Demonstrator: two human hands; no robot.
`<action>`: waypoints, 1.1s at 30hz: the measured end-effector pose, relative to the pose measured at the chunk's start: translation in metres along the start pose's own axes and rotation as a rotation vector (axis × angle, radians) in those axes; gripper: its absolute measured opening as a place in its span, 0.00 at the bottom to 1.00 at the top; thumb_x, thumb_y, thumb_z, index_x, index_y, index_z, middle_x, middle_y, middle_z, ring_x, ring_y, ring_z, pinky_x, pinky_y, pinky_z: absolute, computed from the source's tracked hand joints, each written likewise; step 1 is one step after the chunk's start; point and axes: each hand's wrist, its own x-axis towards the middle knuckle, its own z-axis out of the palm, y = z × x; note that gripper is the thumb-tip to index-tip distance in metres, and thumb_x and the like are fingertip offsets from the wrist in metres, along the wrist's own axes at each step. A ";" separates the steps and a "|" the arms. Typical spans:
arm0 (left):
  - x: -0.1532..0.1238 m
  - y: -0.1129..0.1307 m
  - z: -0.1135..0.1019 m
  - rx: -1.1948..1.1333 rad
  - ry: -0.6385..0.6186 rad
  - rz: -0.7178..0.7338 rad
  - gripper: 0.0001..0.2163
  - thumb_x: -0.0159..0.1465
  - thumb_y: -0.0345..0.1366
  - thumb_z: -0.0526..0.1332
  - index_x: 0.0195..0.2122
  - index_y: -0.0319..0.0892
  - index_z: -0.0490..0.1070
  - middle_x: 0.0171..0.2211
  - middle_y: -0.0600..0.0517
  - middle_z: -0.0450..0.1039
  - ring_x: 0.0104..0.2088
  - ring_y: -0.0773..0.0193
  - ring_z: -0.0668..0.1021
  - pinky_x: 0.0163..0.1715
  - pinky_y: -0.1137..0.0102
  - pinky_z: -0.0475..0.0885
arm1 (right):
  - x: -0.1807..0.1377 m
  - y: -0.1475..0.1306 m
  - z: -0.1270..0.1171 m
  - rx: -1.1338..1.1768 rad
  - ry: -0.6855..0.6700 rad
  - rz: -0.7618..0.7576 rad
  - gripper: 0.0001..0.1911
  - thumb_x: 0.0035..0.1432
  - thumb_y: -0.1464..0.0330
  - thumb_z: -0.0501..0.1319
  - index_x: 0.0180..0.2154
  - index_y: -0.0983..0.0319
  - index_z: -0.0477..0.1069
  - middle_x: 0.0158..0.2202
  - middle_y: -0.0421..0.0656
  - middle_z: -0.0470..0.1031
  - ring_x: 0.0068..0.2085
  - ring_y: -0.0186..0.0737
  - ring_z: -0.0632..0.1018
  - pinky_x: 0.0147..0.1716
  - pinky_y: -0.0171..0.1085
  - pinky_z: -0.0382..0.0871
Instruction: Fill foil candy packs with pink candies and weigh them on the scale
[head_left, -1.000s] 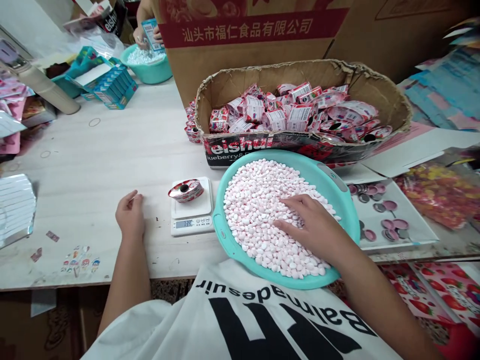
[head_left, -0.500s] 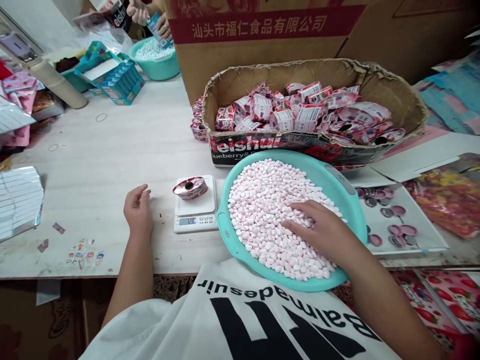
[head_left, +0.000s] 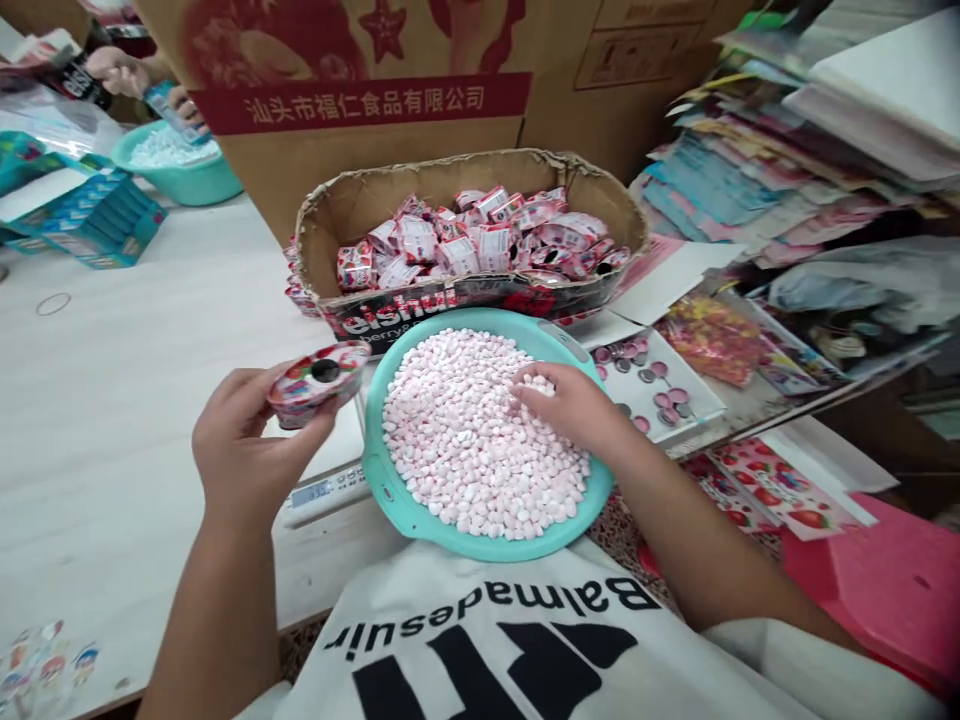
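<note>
My left hand grips a small round red-and-white candy container with a dark hole in its top, held above the white digital scale. My right hand rests in the teal basin, fingers curled in the pink-and-white candy pieces that fill it. Whether those fingers hold any pieces I cannot make out. The basin sits at the table's front edge against my white printed shirt.
Behind the basin a torn cardboard tray holds many filled containers. Dark round lids lie on a white sheet to the right. Another person's hands work over a second teal basin at the far left. Blue boxes and paper stacks surround the table.
My left hand has picked the container up off the scale and now holds it. My right hand has moved toward the far side of the candy. The view has swung to the right.
</note>
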 end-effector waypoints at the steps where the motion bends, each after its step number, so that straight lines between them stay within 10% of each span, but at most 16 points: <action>1: 0.003 0.017 0.001 -0.012 -0.076 0.045 0.19 0.53 0.33 0.69 0.48 0.46 0.76 0.38 0.53 0.73 0.36 0.63 0.76 0.37 0.68 0.72 | 0.004 -0.006 -0.009 0.007 0.000 0.000 0.12 0.58 0.59 0.60 0.36 0.59 0.75 0.28 0.39 0.76 0.27 0.39 0.74 0.29 0.37 0.66; 8: -0.010 0.080 0.035 -0.078 -0.333 0.066 0.17 0.54 0.33 0.65 0.46 0.46 0.76 0.38 0.53 0.74 0.37 0.63 0.77 0.36 0.70 0.73 | 0.006 -0.074 -0.060 -0.078 -0.110 -0.284 0.06 0.57 0.65 0.62 0.33 0.60 0.76 0.32 0.39 0.78 0.32 0.37 0.75 0.33 0.34 0.63; 20: -0.019 0.075 0.050 -0.168 -0.305 0.029 0.17 0.55 0.31 0.64 0.46 0.45 0.76 0.38 0.53 0.74 0.37 0.62 0.77 0.38 0.69 0.73 | 0.012 -0.127 -0.063 -0.234 -0.455 -0.480 0.07 0.55 0.67 0.63 0.36 0.61 0.77 0.32 0.39 0.78 0.32 0.36 0.73 0.30 0.34 0.60; 33: -0.023 0.072 0.050 -0.242 -0.231 0.019 0.18 0.53 0.30 0.66 0.46 0.47 0.77 0.37 0.52 0.74 0.36 0.63 0.77 0.37 0.68 0.73 | 0.010 -0.131 -0.053 -0.176 -0.465 -0.472 0.07 0.53 0.63 0.67 0.34 0.58 0.78 0.35 0.40 0.80 0.34 0.37 0.76 0.30 0.34 0.64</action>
